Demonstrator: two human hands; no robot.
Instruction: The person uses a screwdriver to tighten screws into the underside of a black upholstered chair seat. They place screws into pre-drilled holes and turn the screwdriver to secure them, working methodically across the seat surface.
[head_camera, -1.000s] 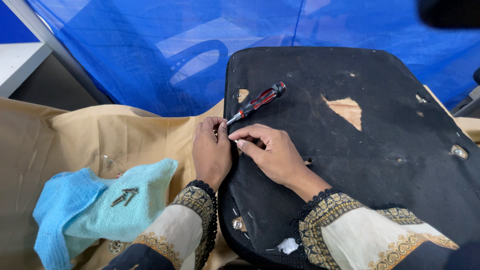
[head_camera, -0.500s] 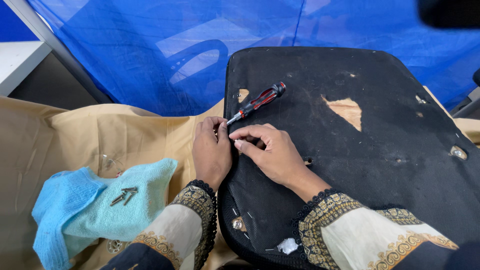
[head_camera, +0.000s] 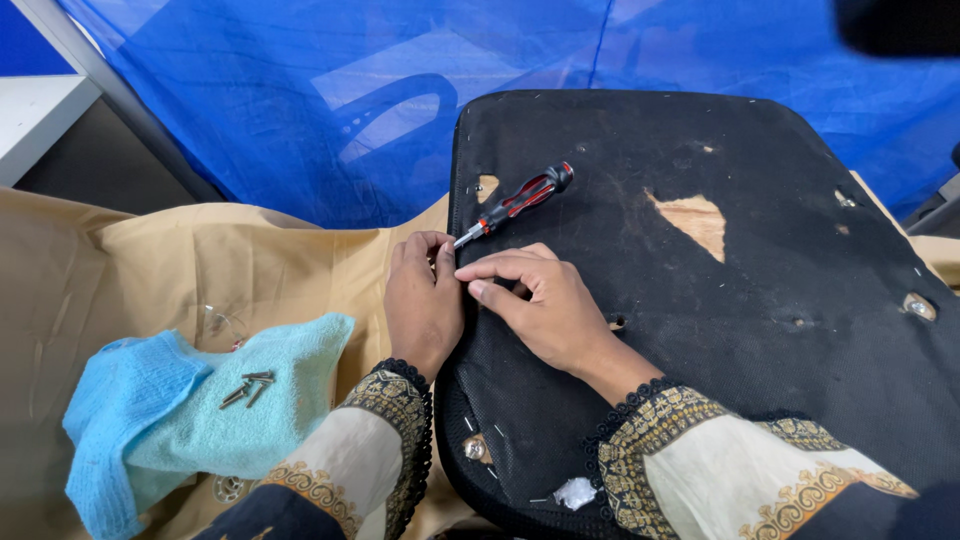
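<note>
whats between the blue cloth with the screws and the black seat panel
In the head view, the left hand and its patterned sleeve lie between the blue cloth and the black seat panel, over tan fabric.
</note>
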